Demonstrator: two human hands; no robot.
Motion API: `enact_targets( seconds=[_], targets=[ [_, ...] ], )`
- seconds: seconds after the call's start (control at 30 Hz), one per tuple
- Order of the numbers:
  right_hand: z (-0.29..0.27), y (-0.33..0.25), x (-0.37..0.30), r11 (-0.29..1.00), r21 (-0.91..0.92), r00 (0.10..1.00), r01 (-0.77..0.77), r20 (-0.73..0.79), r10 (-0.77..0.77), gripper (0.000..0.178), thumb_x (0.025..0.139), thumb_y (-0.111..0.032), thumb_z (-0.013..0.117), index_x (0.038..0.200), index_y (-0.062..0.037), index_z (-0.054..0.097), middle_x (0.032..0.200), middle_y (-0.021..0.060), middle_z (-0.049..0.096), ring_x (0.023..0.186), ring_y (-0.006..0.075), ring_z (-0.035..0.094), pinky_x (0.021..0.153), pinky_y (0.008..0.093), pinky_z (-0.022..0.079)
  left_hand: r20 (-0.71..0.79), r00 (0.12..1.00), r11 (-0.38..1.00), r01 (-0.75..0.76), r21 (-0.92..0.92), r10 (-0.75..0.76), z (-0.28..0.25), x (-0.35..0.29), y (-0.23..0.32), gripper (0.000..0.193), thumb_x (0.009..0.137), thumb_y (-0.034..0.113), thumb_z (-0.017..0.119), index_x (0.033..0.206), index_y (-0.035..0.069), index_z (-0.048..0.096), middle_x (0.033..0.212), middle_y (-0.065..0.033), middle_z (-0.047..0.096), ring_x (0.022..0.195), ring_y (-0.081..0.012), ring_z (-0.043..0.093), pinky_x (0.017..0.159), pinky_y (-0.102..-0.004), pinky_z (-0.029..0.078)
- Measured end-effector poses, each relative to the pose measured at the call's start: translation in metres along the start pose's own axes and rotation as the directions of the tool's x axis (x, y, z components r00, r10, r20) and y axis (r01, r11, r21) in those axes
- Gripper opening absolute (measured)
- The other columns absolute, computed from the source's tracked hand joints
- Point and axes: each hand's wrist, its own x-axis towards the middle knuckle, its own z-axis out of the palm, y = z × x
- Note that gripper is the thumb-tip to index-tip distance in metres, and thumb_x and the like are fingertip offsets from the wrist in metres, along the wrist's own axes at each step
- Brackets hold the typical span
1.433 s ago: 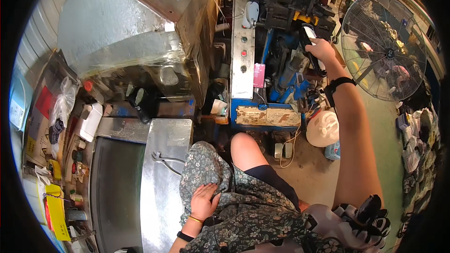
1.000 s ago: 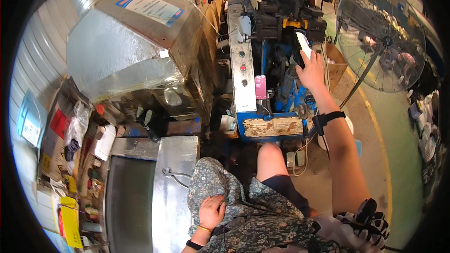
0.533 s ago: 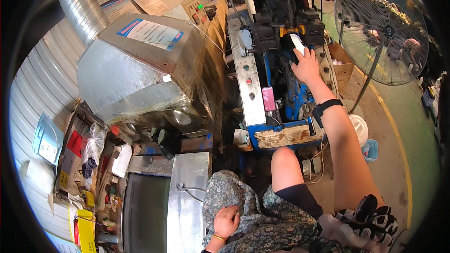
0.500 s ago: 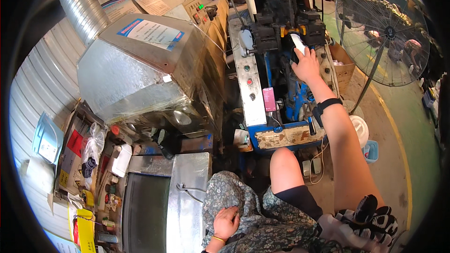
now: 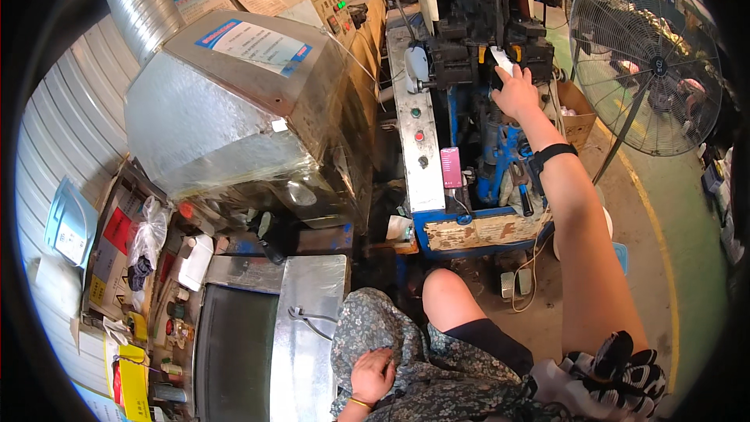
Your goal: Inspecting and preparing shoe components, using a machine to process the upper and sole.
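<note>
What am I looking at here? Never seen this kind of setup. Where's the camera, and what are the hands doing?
The camera is a fisheye worn on a seated person's head, looking down, so straight edges bend. No robot is involved, only two bare hands. The right hand, with a black wristband, reaches forward and holds a small white piece up against the dark head of a blue and grey workshop machine. The left hand rests on the floral cloth in the lap, holding nothing I can make out. To the left stands a sheet-metal hood, with a pedestal fan to the right.
</note>
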Motion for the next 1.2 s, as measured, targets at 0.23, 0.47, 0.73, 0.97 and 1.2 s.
enact_targets(
  seconds=[0.23, 0.47, 0.73, 0.97, 1.2],
  targets=[
    [-0.035, -0.060, -0.011, 0.972, 0.101, 0.977, 0.214, -0.047, -0.210, 0.066, 0.076, -0.028, 0.067, 0.139, -0.0230, 0.050, 0.126, 0.0185, 0.058, 0.116, 0.0341, 0.056, 0.100, 0.0430, 0.046, 0.015, 0.998, 0.938, 0.055, -0.343, -0.053, -0.026, -0.035, -0.029, 0.021, 0.086, 0.014, 0.063, 0.105, 0.005, 0.068, 0.101, -0.0133, 0.069, 0.096, -0.0299, 0.066, 0.089, -0.0414, 0.050],
    [-0.016, 0.043, 0.027, 0.912, -0.241, 0.937, 0.333, -0.022, -0.348, 0.057, 0.094, -0.031, 0.054, 0.145, -0.0077, 0.040, 0.139, 0.0238, 0.048, 0.124, 0.0421, 0.049, 0.104, 0.0473, 0.040, -0.449, 0.632, 0.775, 0.520, -0.359, -0.632, -0.097, -0.141, -0.142, 0.036, 0.085, 0.012, 0.057, 0.120, 0.006, 0.061, 0.119, -0.0198, 0.061, 0.114, -0.0359, 0.057, 0.098, -0.0416, 0.046],
    [0.102, -0.036, -0.266, 0.577, 0.313, 0.557, 0.755, 0.158, -0.815, 0.036, 0.092, -0.013, 0.058, 0.122, 0.0053, 0.058, 0.127, 0.0226, 0.058, 0.119, 0.0351, 0.054, 0.104, 0.0430, 0.039, -0.491, -0.732, -0.387, 0.672, -0.631, -0.472, -0.190, -0.371, -0.240, 0.102, 0.064, 0.044, 0.084, 0.139, -0.002, 0.032, 0.139, -0.0263, 0.039, 0.131, -0.0425, 0.037, 0.109, -0.0456, 0.035],
    [0.100, -0.037, -0.431, 0.742, 0.650, 0.766, 0.163, 0.391, -0.511, 0.026, 0.094, -0.013, 0.054, 0.111, 0.0025, 0.066, 0.106, 0.0214, 0.068, 0.095, 0.0318, 0.068, 0.083, 0.0379, 0.052, -0.208, -0.840, -0.394, 0.436, -0.809, -0.502, -0.184, -0.308, -0.275, 0.101, 0.067, 0.025, 0.076, 0.143, 0.000, 0.014, 0.145, -0.0259, 0.027, 0.126, -0.0420, 0.046, 0.103, -0.0482, 0.043],
    [0.020, -0.168, -0.400, 0.397, 0.898, 0.652, 0.192, 0.185, -0.735, 0.027, 0.083, -0.001, 0.060, 0.110, -0.0017, 0.067, 0.110, 0.0189, 0.068, 0.101, 0.0322, 0.066, 0.086, 0.0350, 0.052, 0.348, 0.434, -0.434, -0.113, -0.894, -0.831, -0.218, -0.220, -0.180, 0.040, 0.080, 0.017, 0.050, 0.115, -0.002, 0.054, 0.113, -0.0219, 0.062, 0.104, -0.0322, 0.062, 0.086, -0.0434, 0.051]
  ],
)
